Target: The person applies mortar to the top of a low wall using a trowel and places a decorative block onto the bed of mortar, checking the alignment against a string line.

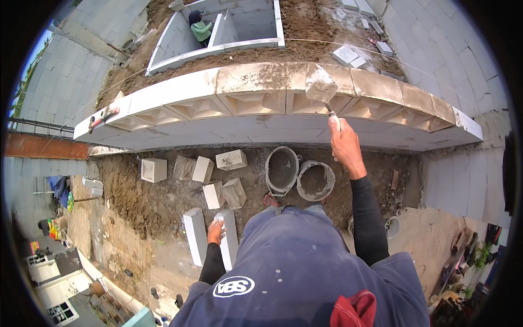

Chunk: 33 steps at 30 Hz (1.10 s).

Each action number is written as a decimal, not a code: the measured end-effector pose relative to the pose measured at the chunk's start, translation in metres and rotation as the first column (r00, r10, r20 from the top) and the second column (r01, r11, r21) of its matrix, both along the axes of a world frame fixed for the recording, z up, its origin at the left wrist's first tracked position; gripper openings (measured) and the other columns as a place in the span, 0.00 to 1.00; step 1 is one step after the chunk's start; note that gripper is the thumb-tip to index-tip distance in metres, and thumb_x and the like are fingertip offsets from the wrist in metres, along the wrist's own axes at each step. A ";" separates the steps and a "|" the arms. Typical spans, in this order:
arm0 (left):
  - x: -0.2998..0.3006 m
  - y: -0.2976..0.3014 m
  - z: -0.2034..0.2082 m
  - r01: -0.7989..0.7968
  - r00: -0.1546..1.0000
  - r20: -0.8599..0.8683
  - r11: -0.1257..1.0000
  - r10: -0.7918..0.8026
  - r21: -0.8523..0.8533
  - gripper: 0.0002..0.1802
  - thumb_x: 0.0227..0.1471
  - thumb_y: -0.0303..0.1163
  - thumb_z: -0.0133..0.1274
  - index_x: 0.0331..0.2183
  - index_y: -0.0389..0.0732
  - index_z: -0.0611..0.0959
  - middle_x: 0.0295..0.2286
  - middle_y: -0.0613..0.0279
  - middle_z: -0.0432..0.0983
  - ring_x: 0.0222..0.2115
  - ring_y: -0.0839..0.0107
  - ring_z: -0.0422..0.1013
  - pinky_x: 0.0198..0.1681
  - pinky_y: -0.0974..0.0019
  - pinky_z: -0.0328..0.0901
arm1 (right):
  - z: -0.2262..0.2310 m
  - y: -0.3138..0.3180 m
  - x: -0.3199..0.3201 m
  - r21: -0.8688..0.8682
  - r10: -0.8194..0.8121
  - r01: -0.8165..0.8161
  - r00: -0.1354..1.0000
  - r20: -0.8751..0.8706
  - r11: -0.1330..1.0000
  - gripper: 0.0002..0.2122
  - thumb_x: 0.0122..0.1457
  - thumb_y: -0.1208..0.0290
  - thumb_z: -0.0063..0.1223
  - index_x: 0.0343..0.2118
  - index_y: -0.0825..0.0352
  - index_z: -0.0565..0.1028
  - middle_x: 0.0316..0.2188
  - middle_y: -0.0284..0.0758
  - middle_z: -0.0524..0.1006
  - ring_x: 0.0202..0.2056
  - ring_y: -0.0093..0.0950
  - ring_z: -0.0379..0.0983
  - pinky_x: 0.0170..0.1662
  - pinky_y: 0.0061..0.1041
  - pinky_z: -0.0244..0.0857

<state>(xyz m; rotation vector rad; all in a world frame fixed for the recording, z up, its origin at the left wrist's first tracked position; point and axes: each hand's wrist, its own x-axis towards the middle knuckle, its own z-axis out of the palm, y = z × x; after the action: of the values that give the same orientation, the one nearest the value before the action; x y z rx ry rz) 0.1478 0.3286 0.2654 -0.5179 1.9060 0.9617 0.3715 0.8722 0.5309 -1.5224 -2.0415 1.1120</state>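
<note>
My right hand (346,148) reaches forward, closed around the handle of a trowel (322,90). The trowel's mortar-smeared blade lies over the top of a wall (253,76), whose upper course is a row of blocks with recessed faces. Mortar stains cover part of that top near the blade. My left hand (216,232) hangs low at my side, fingers loosely apart, with nothing visible in it. Beneath it is a long pale block (227,249), and a second long block (195,235) lies to its left. I cannot tell whether the hand touches the block.
Two mortar buckets (282,170) stand by my feet. Several loose blocks (154,170) lie on the dirt to their left. A red-handled tool (104,116) rests on the wall's left end. Beyond the wall, a person (202,28) stands within a low block enclosure (239,48). A string (348,43) runs across.
</note>
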 end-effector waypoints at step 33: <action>-0.026 -0.091 -0.034 -0.101 0.993 0.068 0.995 0.100 0.010 0.40 0.60 0.48 0.60 0.68 0.50 0.65 0.54 0.59 0.73 0.44 0.58 0.75 0.49 0.48 0.67 | 0.022 -0.045 -0.110 -0.156 -0.136 0.122 0.988 -0.078 0.980 0.21 0.73 0.56 0.39 0.43 0.75 0.69 0.24 0.48 0.79 0.22 0.42 0.79 0.23 0.38 0.75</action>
<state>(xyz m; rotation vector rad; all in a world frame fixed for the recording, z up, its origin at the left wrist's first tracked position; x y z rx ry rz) 0.1218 0.2373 0.2311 -0.6356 1.8266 1.0090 0.2616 0.8276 0.5527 -1.6214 -1.8082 1.2836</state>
